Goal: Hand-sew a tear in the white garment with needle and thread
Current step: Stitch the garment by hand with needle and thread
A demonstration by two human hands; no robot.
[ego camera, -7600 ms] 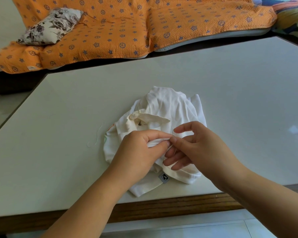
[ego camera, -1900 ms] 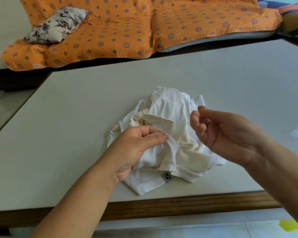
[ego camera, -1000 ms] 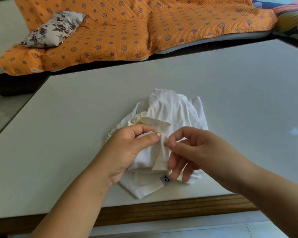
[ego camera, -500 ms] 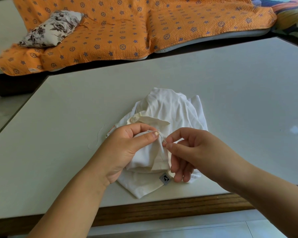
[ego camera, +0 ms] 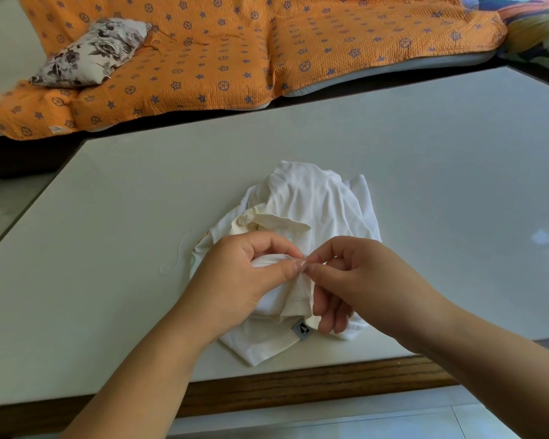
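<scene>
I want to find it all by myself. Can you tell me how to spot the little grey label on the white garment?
Start at the big pale table, where a crumpled white garment lies near the front edge. Follow its lowest fold, just below the right hand, to the small grey label. It is the only grey square on the all-white cloth.

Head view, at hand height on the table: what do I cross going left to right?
Loose thread → left hand → right hand. The white garment lies under both hands, so it is left out.
</scene>
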